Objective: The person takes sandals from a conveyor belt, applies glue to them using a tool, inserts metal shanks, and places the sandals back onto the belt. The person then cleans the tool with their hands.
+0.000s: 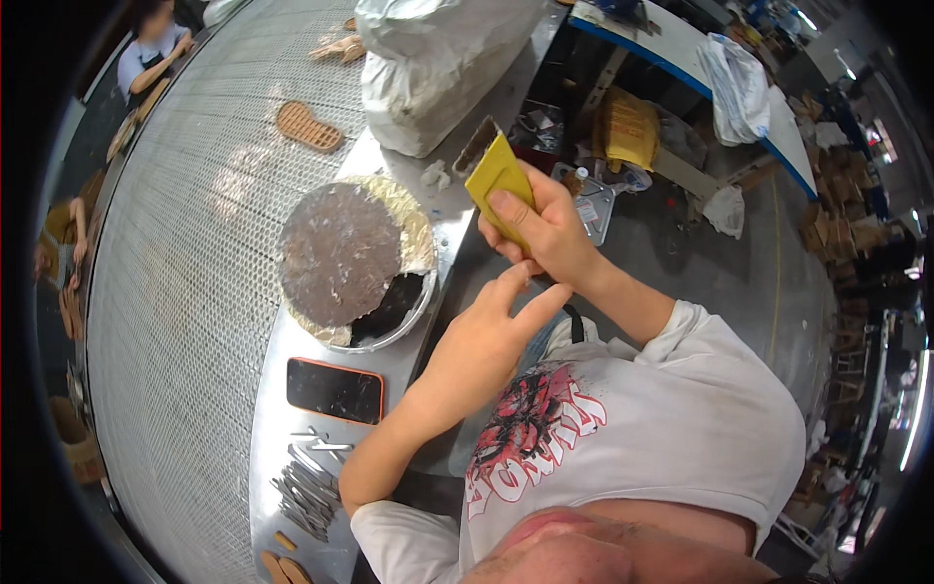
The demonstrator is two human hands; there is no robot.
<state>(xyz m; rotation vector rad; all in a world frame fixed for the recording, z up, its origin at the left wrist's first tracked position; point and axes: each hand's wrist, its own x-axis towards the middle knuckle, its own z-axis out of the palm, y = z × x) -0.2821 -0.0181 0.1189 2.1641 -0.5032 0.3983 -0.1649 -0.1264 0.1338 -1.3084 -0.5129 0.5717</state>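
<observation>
My right hand (pixel 550 226) is closed around a flat yellow tool (pixel 501 185) with a dark, caked edge; whether it is a brush or a scraper I cannot tell. Close below it my left hand (pixel 486 336) holds nothing, its thumb and fingers apart, the fingertips near the right hand. To the left stands a round tub (pixel 420 316) with a crusted, yellowish rim. A brown, stained disc (pixel 341 253) covers most of its top, leaving a dark gap at the near right.
An orange-edged phone (pixel 336 390) and several grey strips (pixel 309 487) lie on the metal ledge. A shoe sole (pixel 309 127) rests on the perforated surface (pixel 185 321). Beyond the tub stands a large white sack (pixel 428 73). Two people sit across at the left.
</observation>
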